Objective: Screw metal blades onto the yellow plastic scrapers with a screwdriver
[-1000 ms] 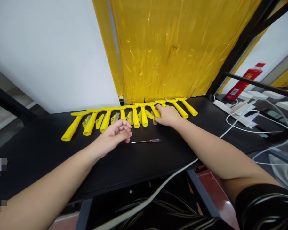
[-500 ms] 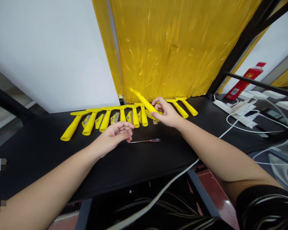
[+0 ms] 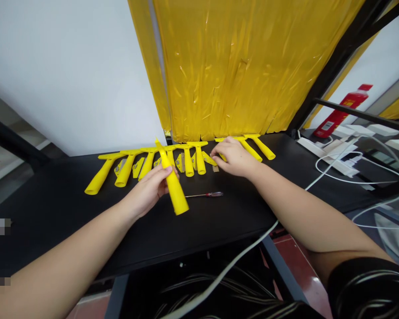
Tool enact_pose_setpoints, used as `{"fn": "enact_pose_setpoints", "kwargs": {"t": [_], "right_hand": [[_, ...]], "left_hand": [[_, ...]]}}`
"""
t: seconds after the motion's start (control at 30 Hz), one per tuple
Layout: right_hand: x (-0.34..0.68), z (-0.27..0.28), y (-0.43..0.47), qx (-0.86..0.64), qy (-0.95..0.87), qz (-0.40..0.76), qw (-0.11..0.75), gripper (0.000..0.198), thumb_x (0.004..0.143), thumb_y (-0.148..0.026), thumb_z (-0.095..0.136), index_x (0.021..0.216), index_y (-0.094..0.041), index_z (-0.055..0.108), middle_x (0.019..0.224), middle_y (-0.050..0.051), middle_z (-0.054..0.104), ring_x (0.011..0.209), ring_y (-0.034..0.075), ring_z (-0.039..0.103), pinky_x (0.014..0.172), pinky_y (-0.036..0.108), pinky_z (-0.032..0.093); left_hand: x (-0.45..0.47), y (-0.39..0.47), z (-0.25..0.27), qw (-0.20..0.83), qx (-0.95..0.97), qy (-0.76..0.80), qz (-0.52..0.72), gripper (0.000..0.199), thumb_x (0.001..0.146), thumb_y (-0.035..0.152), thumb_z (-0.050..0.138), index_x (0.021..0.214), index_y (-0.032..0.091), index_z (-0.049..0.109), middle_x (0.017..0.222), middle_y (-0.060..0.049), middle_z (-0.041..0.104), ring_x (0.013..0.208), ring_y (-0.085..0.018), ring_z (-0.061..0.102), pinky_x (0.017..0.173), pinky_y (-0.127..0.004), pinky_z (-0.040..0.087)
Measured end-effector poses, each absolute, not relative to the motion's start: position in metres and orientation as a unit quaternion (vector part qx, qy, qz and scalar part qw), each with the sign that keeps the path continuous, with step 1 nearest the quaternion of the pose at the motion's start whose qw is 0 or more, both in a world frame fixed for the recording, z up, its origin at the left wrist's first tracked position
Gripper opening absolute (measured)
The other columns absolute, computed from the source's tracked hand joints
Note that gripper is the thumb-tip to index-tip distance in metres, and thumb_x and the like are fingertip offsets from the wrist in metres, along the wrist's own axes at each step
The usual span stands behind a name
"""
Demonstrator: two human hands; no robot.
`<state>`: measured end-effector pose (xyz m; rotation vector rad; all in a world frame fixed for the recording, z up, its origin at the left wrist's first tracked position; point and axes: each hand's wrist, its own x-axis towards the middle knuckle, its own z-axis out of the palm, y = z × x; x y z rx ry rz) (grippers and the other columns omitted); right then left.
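My left hand (image 3: 152,188) is closed around the middle of a yellow T-shaped plastic handle (image 3: 177,195), held tilted above the table with its hollow round end toward me. My right hand (image 3: 233,157) reaches down into the row, fingers curled beside a small yellow plate (image 3: 207,158) with a metal piece; its fingertips are partly hidden, and what they grip cannot be made out. Several like handles (image 3: 99,177) lie in a row along the back, with small yellow plates (image 3: 138,168) bearing metal parts between them. A screwdriver (image 3: 214,194) lies in front, its tip behind the held handle.
The black table (image 3: 226,226) backs onto a white panel (image 3: 86,79) and yellow plastic sheeting (image 3: 239,66). To the right are a power strip (image 3: 329,155) with white cables, a red bottle (image 3: 342,110) and a black rack frame (image 3: 349,44). A pale cable (image 3: 236,254) crosses the front edge.
The yellow handle has passed from my right hand to my left, turning its hollow end toward me. My right hand has moved down to the row.
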<state>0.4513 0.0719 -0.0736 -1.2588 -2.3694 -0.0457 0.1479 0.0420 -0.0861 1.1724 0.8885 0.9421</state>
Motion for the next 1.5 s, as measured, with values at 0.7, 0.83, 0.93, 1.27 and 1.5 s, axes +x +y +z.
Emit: {"fn": "enact_pose_setpoints", "kwargs": {"t": [0.7,0.83,0.93,1.27,1.5], "right_hand": [[0.456,-0.067,0.067,-0.598,-0.8,-0.025,-0.037,0.016,0.09,-0.024,0.068,0.083,-0.02,0.082,0.083,0.015,0.075,0.089,0.033,0.071,0.076,0.04,0.049],[0.449,-0.062,0.05,-0.595,-0.802,0.012,-0.059,0.009,0.083,-0.024,0.078,0.074,-0.022,0.077,0.075,0.01,0.073,0.077,0.029,0.071,0.069,0.038,0.049],[0.444,-0.058,0.035,-0.586,-0.808,0.028,-0.052,0.018,0.076,-0.022,0.085,0.063,-0.022,0.072,0.068,0.008,0.069,0.071,0.029,0.07,0.066,0.04,0.049],[0.425,-0.049,0.01,-0.463,-0.881,0.09,-0.036,0.012,0.08,-0.025,0.087,0.074,-0.021,0.078,0.076,0.005,0.072,0.069,0.021,0.064,0.062,0.034,0.041],[0.423,-0.052,0.013,-0.406,-0.903,0.137,-0.007,0.014,0.077,-0.015,0.086,0.087,-0.02,0.078,0.088,0.004,0.075,0.075,0.02,0.065,0.068,0.032,0.043]], "left_hand": [[0.144,0.042,-0.086,0.597,0.613,0.401,0.328,0.03,0.091,0.046,0.073,0.084,0.02,0.059,0.075,0.001,0.055,0.063,-0.014,0.053,0.057,-0.027,0.043],[0.143,0.042,-0.087,0.598,0.614,0.4,0.323,0.03,0.092,0.046,0.072,0.084,0.02,0.06,0.076,0.0,0.055,0.064,-0.014,0.053,0.058,-0.028,0.043],[0.142,0.042,-0.087,0.6,0.616,0.397,0.321,0.03,0.092,0.047,0.072,0.084,0.02,0.06,0.076,0.0,0.055,0.064,-0.014,0.053,0.057,-0.028,0.043],[0.142,0.042,-0.087,0.593,0.627,0.393,0.318,0.029,0.094,0.046,0.071,0.084,0.021,0.061,0.076,0.0,0.056,0.064,-0.014,0.054,0.059,-0.028,0.044],[0.14,0.045,-0.09,0.588,0.634,0.395,0.308,0.032,0.095,0.048,0.07,0.084,0.02,0.059,0.076,0.001,0.056,0.064,-0.014,0.054,0.059,-0.028,0.043]]}}
